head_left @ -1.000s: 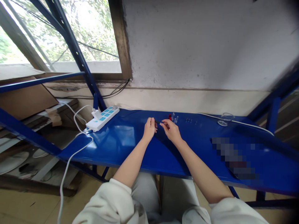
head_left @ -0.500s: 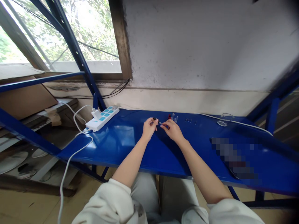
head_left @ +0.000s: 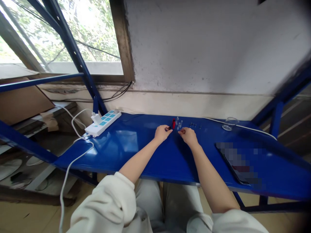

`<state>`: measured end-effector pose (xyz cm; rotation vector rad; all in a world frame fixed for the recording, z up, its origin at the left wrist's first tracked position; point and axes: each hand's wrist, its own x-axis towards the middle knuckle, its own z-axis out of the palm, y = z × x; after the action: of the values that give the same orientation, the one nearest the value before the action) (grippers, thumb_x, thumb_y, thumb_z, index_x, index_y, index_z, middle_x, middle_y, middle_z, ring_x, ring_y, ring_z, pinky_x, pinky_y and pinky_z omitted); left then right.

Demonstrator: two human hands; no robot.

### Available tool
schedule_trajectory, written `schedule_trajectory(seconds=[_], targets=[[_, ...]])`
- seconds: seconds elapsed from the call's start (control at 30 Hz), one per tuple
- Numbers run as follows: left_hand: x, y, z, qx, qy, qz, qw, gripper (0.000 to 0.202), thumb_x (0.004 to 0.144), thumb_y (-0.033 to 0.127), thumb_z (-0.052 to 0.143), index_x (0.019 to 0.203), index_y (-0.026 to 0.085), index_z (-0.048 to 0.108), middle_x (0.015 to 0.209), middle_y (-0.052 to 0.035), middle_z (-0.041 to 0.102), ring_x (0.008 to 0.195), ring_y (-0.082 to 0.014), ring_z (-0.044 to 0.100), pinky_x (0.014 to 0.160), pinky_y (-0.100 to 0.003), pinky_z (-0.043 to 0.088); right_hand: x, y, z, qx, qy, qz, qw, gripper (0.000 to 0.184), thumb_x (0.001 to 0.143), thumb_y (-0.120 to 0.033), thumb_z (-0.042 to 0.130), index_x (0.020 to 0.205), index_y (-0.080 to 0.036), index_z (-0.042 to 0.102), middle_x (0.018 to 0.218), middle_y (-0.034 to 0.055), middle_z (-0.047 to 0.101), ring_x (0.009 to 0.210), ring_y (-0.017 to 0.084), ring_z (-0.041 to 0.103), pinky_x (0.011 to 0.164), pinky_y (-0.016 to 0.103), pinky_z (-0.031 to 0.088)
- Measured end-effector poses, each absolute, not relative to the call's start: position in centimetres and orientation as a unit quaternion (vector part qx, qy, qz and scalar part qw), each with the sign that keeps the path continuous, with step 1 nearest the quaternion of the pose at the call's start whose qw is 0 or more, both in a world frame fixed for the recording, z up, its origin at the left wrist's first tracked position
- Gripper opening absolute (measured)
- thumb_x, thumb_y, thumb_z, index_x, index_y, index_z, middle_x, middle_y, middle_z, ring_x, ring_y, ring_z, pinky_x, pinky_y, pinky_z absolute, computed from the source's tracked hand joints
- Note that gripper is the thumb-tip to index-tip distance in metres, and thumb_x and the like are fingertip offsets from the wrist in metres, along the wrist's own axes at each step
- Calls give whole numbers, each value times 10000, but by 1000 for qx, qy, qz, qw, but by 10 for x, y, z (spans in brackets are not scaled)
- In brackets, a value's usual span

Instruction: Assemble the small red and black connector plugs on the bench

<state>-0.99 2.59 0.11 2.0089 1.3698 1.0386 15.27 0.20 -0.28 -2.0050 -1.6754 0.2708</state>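
My left hand [head_left: 162, 134] is closed in a pinch above the blue table [head_left: 155, 161]. A small black piece [head_left: 168, 128] shows at its fingertips; its kind is too small to make out. Beyond those fingers stands a small red object [head_left: 173, 123]. Just to the right of it are several small clear plastic pieces [head_left: 180, 124]. My right hand [head_left: 189, 136] has its fingers curled together close to these clear pieces. Whatever it may hold is hidden. The two hands are apart, with a narrow gap between the fingertips.
Several tiny parts [head_left: 193, 125] lie right of the clear pieces. A clear round container [head_left: 227, 127] stands by a white cable at the back right. A dark flat object [head_left: 233, 163], partly blurred, lies at right. A white power strip [head_left: 103, 123] sits at left.
My hands have moved apart and a little to the right. Before, they nearly met over a small black piece and a clear piece. The red object now shows more fully.
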Motion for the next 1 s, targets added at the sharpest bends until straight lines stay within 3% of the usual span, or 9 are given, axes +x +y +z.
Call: schedule_trajectory(seconds=[0.23,0.4,0.63,0.77,0.9,1.0], targets=[[11,32,-1,742,555,335,173,158,715,333,596,698,181,637,697,-17,633,637,-136,553,585,-239,390,147,-1,0,-758,-598,82,248,214,757,-386,540,796,-204,645,789,62,666,768,191,610,579,239,379],[17,34,-6,754,585,285,91,164,726,339,592,743,187,652,807,-52,646,785,-190,568,711,-300,397,145,1,-3,-764,-599,85,223,227,752,-404,540,800,-209,647,783,58,660,760,188,609,571,239,384],[14,33,-8,758,595,256,79,197,724,371,599,784,188,640,867,-62,624,877,-227,548,771,-350,377,143,2,-6,-767,-599,80,216,221,745,-401,546,827,-227,654,828,49,665,789,206,609,590,254,397],[3,24,-2,776,569,268,44,254,754,339,576,956,185,587,945,-69,601,925,-221,521,782,-338,367,143,1,-5,-767,-598,82,215,226,747,-405,543,823,-224,655,827,54,665,790,213,611,587,259,400],[-7,10,4,831,492,258,-36,366,835,256,451,1196,197,446,1063,-83,560,980,-217,479,810,-339,343,142,0,-3,-768,-597,83,214,230,753,-407,532,821,-228,659,823,57,666,787,215,613,588,262,403],[-7,4,3,859,457,221,-69,406,868,216,363,1274,210,380,1062,-83,557,954,-213,481,804,-341,341,141,0,-2,-771,-596,87,209,229,753,-409,530,824,-237,662,815,53,666,786,213,614,599,263,407]])
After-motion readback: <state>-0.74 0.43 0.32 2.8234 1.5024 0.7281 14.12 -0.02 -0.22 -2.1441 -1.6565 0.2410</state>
